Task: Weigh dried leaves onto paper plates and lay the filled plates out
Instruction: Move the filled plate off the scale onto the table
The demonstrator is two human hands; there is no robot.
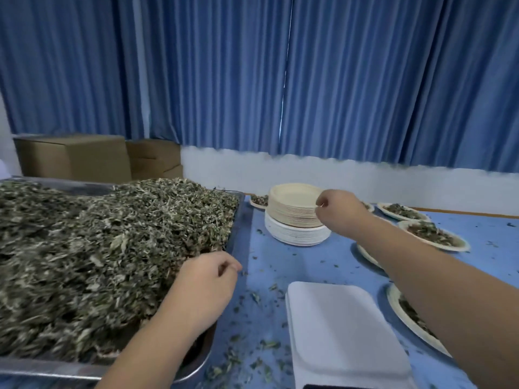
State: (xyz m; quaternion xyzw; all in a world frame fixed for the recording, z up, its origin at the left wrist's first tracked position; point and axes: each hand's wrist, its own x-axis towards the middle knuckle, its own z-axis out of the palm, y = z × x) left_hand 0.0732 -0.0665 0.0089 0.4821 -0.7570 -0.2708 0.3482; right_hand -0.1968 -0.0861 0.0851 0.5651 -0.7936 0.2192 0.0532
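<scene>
Blue table flecked with leaf crumbs, blue curtains above a white wall. Far left, two cardboard boxes. In front of them sits one metal tray, long side running away from us, heaped with dried leaves. The left hand sits at the heap's right edge, fingers curled. Holding anything? Can't tell. One stack of plates, tan over white, rims up. The right hand pinches the top plate by its rim. One white slab lies lengthwise, nearest us. At least five filled plates spread out on the right.
</scene>
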